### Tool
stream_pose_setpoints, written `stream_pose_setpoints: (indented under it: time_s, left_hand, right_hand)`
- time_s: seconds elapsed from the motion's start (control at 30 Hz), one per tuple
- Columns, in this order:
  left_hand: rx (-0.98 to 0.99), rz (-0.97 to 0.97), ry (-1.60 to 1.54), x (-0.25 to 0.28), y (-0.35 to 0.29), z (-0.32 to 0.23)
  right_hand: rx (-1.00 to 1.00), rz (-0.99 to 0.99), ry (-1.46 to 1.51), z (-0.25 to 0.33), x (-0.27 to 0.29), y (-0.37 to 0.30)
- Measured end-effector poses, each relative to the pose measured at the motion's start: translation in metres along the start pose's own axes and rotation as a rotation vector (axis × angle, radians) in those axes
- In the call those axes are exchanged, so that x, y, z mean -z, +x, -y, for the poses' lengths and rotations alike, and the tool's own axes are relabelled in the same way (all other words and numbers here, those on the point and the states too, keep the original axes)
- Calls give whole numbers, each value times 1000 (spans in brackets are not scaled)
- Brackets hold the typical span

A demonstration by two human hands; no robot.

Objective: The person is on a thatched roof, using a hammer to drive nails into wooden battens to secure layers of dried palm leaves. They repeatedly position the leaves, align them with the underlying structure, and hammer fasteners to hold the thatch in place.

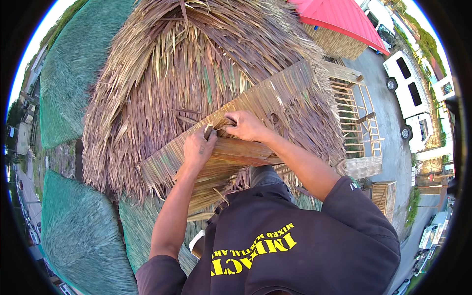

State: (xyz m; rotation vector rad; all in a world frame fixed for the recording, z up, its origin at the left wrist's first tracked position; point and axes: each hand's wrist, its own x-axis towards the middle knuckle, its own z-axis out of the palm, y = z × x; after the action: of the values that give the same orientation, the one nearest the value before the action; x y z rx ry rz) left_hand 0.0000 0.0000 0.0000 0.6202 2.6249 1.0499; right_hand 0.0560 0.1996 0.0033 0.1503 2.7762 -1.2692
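A long palm-leaf thatch panel lies slantwise across the thatched roof, running from lower left to upper right. Both my hands meet at the middle of this panel. My left hand is closed at its lower edge, thumb up, next to a small pale bit too small to name. Just to the right, my right hand has its fingers curled into the leaves, and the fingertips are partly hidden. Below the hands, a reddish-brown stack of flat leaves rests near my leg.
Green-covered thatched roofs stand to the left. At the upper right is a red roof. Below on the right, a bamboo frame adjoins a paved lot with a white van. The roof slopes down to ragged edges.
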Motion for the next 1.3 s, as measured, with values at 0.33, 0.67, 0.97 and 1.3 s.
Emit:
stream_pose_setpoints:
  time_s: [0.33, 0.67, 0.97, 1.3]
  left_hand:
    - [-99, 84, 3, 8, 3, -5]
    - [-118, 110, 19, 6, 2, 14]
    - [-116, 134, 57, 8, 3, 17]
    - [-247, 109, 38, 12, -47, -35]
  right_hand:
    - [99, -306, -160, 14, -27, -1]
    - [89, -162, -136, 8, -30, -26]
    - [7, -143, -149, 9, -29, -18]
    - [-277, -313, -180, -44, -7, -6]
